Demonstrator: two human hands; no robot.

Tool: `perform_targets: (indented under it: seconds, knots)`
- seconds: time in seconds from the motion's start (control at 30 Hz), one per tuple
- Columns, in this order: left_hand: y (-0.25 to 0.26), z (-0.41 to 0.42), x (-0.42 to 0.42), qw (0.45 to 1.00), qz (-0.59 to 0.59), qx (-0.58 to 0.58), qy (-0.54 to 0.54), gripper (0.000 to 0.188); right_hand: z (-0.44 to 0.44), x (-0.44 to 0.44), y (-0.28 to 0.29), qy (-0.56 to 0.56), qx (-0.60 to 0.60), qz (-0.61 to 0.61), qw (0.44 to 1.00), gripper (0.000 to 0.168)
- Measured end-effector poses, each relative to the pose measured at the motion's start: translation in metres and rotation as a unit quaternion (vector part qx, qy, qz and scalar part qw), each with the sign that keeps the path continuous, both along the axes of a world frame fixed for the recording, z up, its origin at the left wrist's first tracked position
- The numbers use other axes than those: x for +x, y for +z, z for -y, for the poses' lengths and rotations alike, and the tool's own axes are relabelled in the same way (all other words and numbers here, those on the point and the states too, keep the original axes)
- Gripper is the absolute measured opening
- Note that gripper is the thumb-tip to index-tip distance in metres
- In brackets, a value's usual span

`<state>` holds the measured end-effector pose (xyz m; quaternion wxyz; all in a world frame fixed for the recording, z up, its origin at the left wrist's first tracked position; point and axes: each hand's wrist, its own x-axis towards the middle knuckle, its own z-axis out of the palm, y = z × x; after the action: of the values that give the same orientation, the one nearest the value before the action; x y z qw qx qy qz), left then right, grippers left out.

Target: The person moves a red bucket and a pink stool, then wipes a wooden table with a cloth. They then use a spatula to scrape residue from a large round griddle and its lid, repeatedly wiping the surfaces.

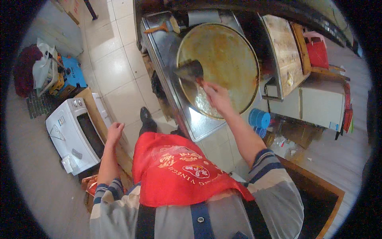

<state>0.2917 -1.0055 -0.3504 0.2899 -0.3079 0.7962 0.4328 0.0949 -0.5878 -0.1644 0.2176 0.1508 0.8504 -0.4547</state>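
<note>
My right hand grips the handle of a wide-bladed metal scraper. Its blade is over the left side of a large round griddle, whose surface is yellowish brown with darker patches. Whether the blade touches the surface cannot be told. The griddle sits on a stainless-steel counter. My left hand hangs at my side with curled fingers and nothing visible in it, near a white microwave oven. A red apron bearing writing covers my lap.
A wooden-handled brush lies on the counter's far left corner. Right of the griddle is a wooden board. Blue plastic containers stand below it. A blue box is at the left, beyond the tiled floor.
</note>
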Motion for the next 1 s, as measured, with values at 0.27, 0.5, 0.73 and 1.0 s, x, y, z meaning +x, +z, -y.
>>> perform_targets:
  seconds: [0.27,0.5,0.73,1.0]
  knots:
    - [0.011,-0.053,0.059,0.997,-0.041,-0.043,0.038,0.040,-0.138,0.074,0.008,0.194,-0.028,0.054,0.979,0.025]
    - [-0.001,-0.157,0.196,0.994,-0.009,-0.091,0.064,0.041,-0.297,0.055,0.030,0.382,0.009,0.004,0.924,0.029]
    - [0.067,-0.290,0.232,0.991,0.071,-0.107,0.041,0.041,-0.183,0.028,-0.017,0.454,-0.051,-0.084,0.885,0.030]
    - [0.041,-0.316,0.217,0.987,0.016,-0.035,0.155,0.040,-0.388,-0.018,0.052,0.546,0.131,-0.012,0.827,0.021]
